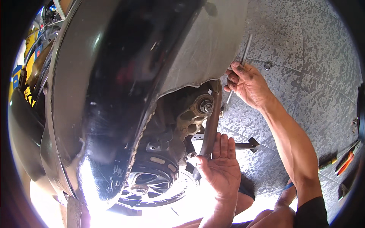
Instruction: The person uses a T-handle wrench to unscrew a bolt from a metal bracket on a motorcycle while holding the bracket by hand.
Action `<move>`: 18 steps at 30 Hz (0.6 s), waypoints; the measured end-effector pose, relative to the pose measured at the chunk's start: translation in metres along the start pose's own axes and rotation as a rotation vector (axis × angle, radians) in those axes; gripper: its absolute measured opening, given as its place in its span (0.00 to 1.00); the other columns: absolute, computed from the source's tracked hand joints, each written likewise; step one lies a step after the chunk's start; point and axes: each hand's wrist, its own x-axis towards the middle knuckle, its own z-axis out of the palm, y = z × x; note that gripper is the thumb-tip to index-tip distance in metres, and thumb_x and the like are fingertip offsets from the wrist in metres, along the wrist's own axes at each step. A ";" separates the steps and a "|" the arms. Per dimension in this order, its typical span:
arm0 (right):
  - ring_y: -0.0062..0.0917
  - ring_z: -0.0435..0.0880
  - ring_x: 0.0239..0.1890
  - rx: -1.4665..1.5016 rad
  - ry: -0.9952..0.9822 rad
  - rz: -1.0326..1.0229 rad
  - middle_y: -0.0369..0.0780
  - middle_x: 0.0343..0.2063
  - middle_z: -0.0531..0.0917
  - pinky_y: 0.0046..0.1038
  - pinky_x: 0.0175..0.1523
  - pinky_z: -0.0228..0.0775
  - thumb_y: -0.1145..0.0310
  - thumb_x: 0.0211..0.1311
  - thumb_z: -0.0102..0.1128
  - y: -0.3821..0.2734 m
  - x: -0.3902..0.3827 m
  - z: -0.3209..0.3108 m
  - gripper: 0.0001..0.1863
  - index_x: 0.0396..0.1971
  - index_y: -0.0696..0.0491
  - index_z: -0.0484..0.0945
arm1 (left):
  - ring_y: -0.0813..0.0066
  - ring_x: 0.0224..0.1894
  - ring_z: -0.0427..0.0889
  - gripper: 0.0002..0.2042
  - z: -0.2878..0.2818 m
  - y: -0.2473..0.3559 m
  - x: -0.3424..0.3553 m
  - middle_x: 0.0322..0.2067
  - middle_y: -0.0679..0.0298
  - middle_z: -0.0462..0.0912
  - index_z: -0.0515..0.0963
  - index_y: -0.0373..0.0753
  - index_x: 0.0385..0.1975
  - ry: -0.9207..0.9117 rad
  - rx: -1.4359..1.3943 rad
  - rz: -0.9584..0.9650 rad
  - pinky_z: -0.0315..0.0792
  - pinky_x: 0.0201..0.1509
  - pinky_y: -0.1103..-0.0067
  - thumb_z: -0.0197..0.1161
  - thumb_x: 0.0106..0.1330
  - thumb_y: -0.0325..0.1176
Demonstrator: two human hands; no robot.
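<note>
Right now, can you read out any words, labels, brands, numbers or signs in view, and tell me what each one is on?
None that I can quote.
Yellow and blue surface at the far left: marks like lettering, partly hidden and too small and distorted to read out.
Metal rod in the right hand: no readable text.
Dark glossy body panel: no readable text.

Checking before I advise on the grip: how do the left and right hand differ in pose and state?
The left hand is open with its fingers extended, while the right hand is curled around a metal rod. The left hand is beside the brownish tube; the right hand is higher in the picture, over the grey floor. Both are bare.
</note>
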 end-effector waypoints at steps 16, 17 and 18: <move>0.20 0.70 0.26 0.081 0.048 0.079 0.32 0.22 0.68 0.26 0.37 0.71 0.58 0.66 0.56 0.001 0.006 0.002 0.14 0.36 0.54 0.70 | 0.58 0.52 0.74 0.28 0.042 -0.077 0.107 0.50 0.44 0.72 0.68 0.24 0.52 -0.100 1.358 0.763 0.68 0.53 0.68 0.51 0.70 0.49; 0.20 0.70 0.25 0.138 0.019 0.105 0.32 0.21 0.68 0.28 0.37 0.71 0.58 0.66 0.56 0.002 0.005 0.003 0.14 0.35 0.54 0.70 | 0.58 0.52 0.74 0.28 0.033 -0.075 0.109 0.50 0.44 0.72 0.68 0.24 0.52 -0.096 1.364 0.760 0.68 0.53 0.68 0.51 0.70 0.49; 0.20 0.69 0.24 0.130 0.064 0.092 0.31 0.20 0.68 0.31 0.38 0.70 0.57 0.65 0.57 0.002 0.006 0.005 0.14 0.32 0.53 0.70 | 0.58 0.48 0.76 0.26 0.024 -0.071 0.110 0.47 0.45 0.74 0.69 0.26 0.51 -0.085 1.481 0.744 0.69 0.49 0.68 0.51 0.70 0.48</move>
